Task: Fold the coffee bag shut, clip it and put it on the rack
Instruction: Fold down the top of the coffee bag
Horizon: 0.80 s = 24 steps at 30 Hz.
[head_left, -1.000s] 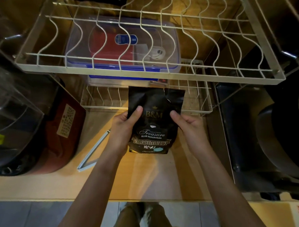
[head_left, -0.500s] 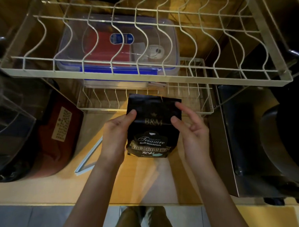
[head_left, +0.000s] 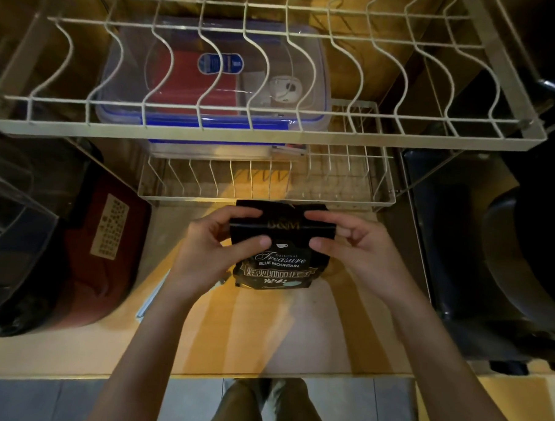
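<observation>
A black coffee bag [head_left: 278, 264] with gold and white lettering stands on the wooden counter [head_left: 296, 332], its top bent over toward me into a fold. My left hand [head_left: 210, 252] pinches the left end of the fold between thumb and fingers. My right hand [head_left: 354, 245] pinches the right end the same way. A long pale blue clip [head_left: 151, 297] lies on the counter left of my left wrist, partly hidden by it. The white wire rack has a lower tier [head_left: 264, 201] just behind the bag and an upper tier [head_left: 260, 134] above it.
A clear plastic box with blue clasps [head_left: 212, 80] sits on the lower tier at the back. A red appliance [head_left: 102, 253] and a clear jug [head_left: 11, 230] stand to the left. Dark cookware [head_left: 506, 252] fills the right. The counter's front edge [head_left: 71, 376] runs below.
Both hands moved up from the bag's sides to its top and bent the top over toward me. The bag now looks shorter.
</observation>
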Each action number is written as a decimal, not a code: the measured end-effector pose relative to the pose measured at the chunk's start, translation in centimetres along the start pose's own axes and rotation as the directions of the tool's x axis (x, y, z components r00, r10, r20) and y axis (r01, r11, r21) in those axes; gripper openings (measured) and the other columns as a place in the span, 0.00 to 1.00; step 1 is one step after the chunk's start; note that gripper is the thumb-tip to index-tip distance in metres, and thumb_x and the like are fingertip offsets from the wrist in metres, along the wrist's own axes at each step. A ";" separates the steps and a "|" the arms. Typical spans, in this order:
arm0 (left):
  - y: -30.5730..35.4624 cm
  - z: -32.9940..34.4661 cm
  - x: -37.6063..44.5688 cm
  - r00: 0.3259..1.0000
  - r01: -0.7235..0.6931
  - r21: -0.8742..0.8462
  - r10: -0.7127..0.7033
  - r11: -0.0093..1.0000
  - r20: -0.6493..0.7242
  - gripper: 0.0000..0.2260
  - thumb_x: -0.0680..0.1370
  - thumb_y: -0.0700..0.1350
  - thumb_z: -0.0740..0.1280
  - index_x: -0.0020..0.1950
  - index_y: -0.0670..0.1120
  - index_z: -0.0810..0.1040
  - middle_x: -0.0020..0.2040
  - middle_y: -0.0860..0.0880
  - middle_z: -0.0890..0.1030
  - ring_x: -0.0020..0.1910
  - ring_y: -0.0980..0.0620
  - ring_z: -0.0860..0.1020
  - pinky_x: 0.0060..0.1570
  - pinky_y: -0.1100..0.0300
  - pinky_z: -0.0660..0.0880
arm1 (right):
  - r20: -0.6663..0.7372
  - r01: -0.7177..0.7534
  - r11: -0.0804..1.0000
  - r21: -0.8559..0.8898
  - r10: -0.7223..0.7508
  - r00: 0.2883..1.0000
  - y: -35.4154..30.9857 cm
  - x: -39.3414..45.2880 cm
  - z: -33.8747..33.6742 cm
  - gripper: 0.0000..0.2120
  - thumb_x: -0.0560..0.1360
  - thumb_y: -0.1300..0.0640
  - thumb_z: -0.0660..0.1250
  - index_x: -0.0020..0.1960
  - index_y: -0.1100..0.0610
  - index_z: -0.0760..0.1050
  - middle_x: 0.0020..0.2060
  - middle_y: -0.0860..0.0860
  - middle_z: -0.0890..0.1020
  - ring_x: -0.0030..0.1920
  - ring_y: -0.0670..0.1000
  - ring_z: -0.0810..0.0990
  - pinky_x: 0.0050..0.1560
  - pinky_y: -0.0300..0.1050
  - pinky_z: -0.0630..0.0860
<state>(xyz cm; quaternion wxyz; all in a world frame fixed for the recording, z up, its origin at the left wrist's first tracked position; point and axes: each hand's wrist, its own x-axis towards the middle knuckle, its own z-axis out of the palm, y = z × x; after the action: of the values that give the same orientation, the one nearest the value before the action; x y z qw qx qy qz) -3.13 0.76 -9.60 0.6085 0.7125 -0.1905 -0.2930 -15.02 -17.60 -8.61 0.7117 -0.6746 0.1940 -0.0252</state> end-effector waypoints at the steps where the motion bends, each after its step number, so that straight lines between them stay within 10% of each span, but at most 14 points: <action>1: -0.2 0.0 0.0 1.000 0.017 0.019 -0.017 1.000 0.007 0.17 0.61 0.52 0.76 0.48 0.56 0.79 0.46 0.52 0.83 0.49 0.53 0.80 0.41 0.57 0.80 | -0.006 -0.002 1.000 0.007 0.002 1.000 0.1 0.0 0.0 0.17 0.69 0.65 0.68 0.56 0.56 0.76 0.44 0.46 0.85 0.50 0.47 0.82 0.42 0.37 0.79; 8: -0.9 0.5 -0.2 0.995 -0.085 0.052 0.087 0.995 -0.045 0.08 0.65 0.48 0.72 0.43 0.53 0.80 0.66 0.60 0.66 0.62 0.72 0.64 0.47 0.71 0.74 | -0.090 0.020 0.995 -0.096 -0.029 0.995 1.4 -0.1 0.2 0.14 0.65 0.53 0.72 0.51 0.50 0.79 0.59 0.49 0.76 0.63 0.48 0.72 0.60 0.48 0.73; 12: -1.9 1.0 -0.3 0.998 -0.041 -0.100 0.036 0.994 -0.056 0.10 0.67 0.50 0.70 0.48 0.54 0.81 0.56 0.63 0.79 0.64 0.62 0.69 0.56 0.52 0.74 | -0.116 0.045 0.990 -0.132 -0.060 0.991 1.6 0.1 0.3 0.12 0.65 0.52 0.69 0.48 0.53 0.80 0.66 0.43 0.70 0.67 0.40 0.64 0.60 0.35 0.70; 24: -1.7 2.9 0.0 0.972 -0.013 -0.277 -0.052 0.961 -0.228 0.13 0.68 0.46 0.65 0.50 0.44 0.79 0.37 0.58 0.84 0.39 0.59 0.81 0.34 0.67 0.77 | -0.274 0.090 0.989 0.116 -0.055 0.960 2.9 0.5 1.7 0.10 0.65 0.58 0.69 0.46 0.55 0.81 0.50 0.51 0.83 0.58 0.46 0.77 0.52 0.33 0.74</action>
<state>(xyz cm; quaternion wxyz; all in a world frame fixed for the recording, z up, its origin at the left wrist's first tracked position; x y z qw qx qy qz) -5.21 -1.10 -11.56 0.7171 0.6519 -0.0679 -0.2370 -14.68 -15.87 -11.52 0.7188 -0.6249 0.2623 -0.1552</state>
